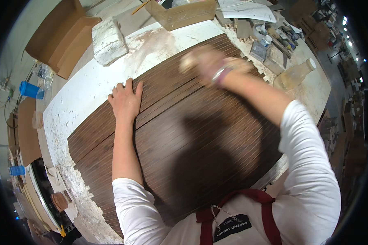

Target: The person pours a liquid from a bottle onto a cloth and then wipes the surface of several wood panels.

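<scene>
A large dark brown wooden panel [167, 126] with fine parallel lines and notched ends lies flat in front of me. My left hand [126, 100] rests on it near its far left edge, palm down with fingers spread, holding nothing. Toward the panel's far right, my right hand [210, 63] presses a pale, cream-coloured cloth [189, 62] against the surface. Motion smears this hand and the cloth, whose bunched folds stick out on both sides of it. My shadow falls across the middle of the panel.
Beneath the panel is a stained white tabletop [79, 96]. A white wrapped block [108, 41] and an open cardboard box [63, 36] stand at the far left. A shallow box [184, 16] sits at the back. Brushes [280, 41] and a cloudy plastic bottle [296, 74] crowd the right.
</scene>
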`<move>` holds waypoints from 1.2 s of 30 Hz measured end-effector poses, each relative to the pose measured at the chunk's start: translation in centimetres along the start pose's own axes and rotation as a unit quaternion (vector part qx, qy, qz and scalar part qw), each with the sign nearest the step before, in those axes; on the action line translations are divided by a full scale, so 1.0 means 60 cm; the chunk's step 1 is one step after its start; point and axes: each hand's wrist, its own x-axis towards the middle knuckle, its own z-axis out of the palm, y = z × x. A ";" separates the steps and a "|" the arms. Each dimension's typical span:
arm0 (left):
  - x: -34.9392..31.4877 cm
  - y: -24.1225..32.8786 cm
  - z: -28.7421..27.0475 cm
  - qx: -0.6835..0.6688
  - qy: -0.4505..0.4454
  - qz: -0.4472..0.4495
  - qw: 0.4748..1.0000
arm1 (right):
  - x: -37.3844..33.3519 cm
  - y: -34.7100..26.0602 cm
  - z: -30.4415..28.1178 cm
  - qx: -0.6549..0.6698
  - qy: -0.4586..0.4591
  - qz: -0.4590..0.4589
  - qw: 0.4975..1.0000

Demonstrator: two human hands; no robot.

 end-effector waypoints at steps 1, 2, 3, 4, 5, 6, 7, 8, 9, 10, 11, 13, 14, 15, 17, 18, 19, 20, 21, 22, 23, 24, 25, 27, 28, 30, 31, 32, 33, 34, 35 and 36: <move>0.002 -0.002 0.002 0.005 -0.002 -0.001 1.000 | 0.025 -0.070 0.028 0.045 -0.041 -0.027 0.998; 0.003 -0.009 0.009 0.007 -0.005 0.000 1.000 | 0.024 -0.130 0.082 0.093 0.160 -0.143 0.972; 0.001 -0.024 0.014 0.023 -0.026 0.007 0.999 | 0.004 -0.186 0.041 0.194 0.115 -0.181 0.957; 0.000 -0.027 0.014 0.015 -0.029 0.007 0.999 | 0.020 -0.232 0.047 0.114 0.077 -0.166 0.977; 0.000 -0.028 0.013 0.007 -0.033 0.007 0.999 | 0.023 -0.211 0.056 0.116 0.068 -0.209 0.969; 0.004 -0.024 0.013 0.000 -0.038 0.005 0.999 | 0.024 -0.174 0.065 0.118 0.059 -0.252 0.959; -0.002 -0.025 0.012 0.010 -0.017 -0.003 1.000 | 0.030 -0.133 0.085 0.112 0.100 -0.207 0.967; -0.006 -0.023 0.011 0.009 -0.016 0.001 1.000 | 0.037 -0.065 0.113 0.103 0.141 -0.156 0.972; -0.006 -0.021 0.010 0.006 -0.011 0.002 1.000 | 0.034 0.004 0.098 0.133 0.114 -0.100 0.979; -0.003 -0.016 0.009 -0.002 -0.003 0.007 1.000 | 0.024 0.081 0.075 0.182 0.099 -0.014 0.978; -0.002 -0.010 0.010 -0.001 0.007 0.011 1.000 | 0.015 0.154 0.060 0.226 0.108 0.062 0.966; 0.000 -0.002 0.009 -0.008 0.001 0.009 1.000 | 0.002 0.188 0.041 0.233 0.134 0.133 0.954; 0.002 0.001 0.007 -0.009 -0.001 0.007 1.000 | 0.001 0.170 0.035 0.216 0.147 0.144 0.954; 0.003 0.001 0.005 -0.004 -0.002 0.003 1.000 | 0.002 0.121 0.047 0.168 0.154 0.085 0.970; 0.001 -0.001 0.005 0.008 -0.007 -0.004 1.000 | 0.010 0.015 0.079 0.084 0.171 -0.027 0.981; 0.000 -0.002 0.005 0.012 -0.013 -0.005 1.000 | 0.022 -0.026 0.111 0.058 0.172 -0.161 0.970; -0.002 -0.011 0.008 0.016 -0.019 -0.011 1.000 | 0.008 -0.074 0.073 0.077 0.057 -0.128 0.987; -0.005 -0.015 0.007 0.019 -0.026 -0.012 0.999 | -0.009 -0.066 0.073 0.124 0.268 -0.194 0.936; -0.006 -0.015 0.002 0.018 -0.029 -0.011 0.999 | -0.015 -0.025 0.059 0.110 0.147 -0.198 0.963; -0.007 -0.017 -0.001 0.017 -0.039 -0.015 0.999 | -0.025 0.018 -0.006 0.094 0.021 -0.205 0.974; -0.004 -0.012 -0.003 0.014 -0.049 -0.009 0.999 | -0.016 0.080 0.015 0.114 0.039 -0.131 0.984; 0.002 -0.006 -0.005 0.009 -0.053 -0.009 0.999 | -0.011 0.148 0.030 0.177 0.042 -0.014 0.983; 0.006 -0.001 -0.004 0.019 -0.048 0.001 0.999 | -0.013 0.209 0.018 0.254 0.015 0.114 0.960; 0.013 0.015 0.000 0.047 -0.039 0.021 0.998 | -0.013 0.279 -0.010 0.225 0.003 0.278 0.934; 0.017 0.037 -0.006 0.043 -0.020 0.043 0.998 | -0.010 0.259 -0.022 0.270 0.031 0.241 0.932; 0.035 0.110 -0.003 0.032 -0.003 0.101 0.994 | -0.028 0.176 -0.046 0.352 0.077 0.175 0.916; 0.043 0.139 0.007 0.020 -0.033 0.089 0.995 | -0.020 0.139 -0.024 0.405 0.072 0.070 0.909; 0.049 0.155 0.022 0.009 -0.063 0.076 0.995 | -0.005 0.102 0.010 0.454 0.065 -0.036 0.888; 0.062 0.155 0.034 0.002 -0.046 0.079 0.996 | 0.005 0.066 0.046 0.284 0.141 -0.115 0.942; 0.067 0.145 0.036 -0.002 -0.034 0.084 0.996 | 0.003 0.034 0.060 0.105 0.208 -0.187 0.954; 0.074 0.141 0.039 0.001 -0.038 0.088 0.995 | 0.005 0.046 0.045 0.100 0.127 -0.149 0.976; 0.078 0.143 0.044 -0.004 -0.031 0.092 0.995 | 0.013 0.089 0.047 0.065 0.127 -0.122 0.982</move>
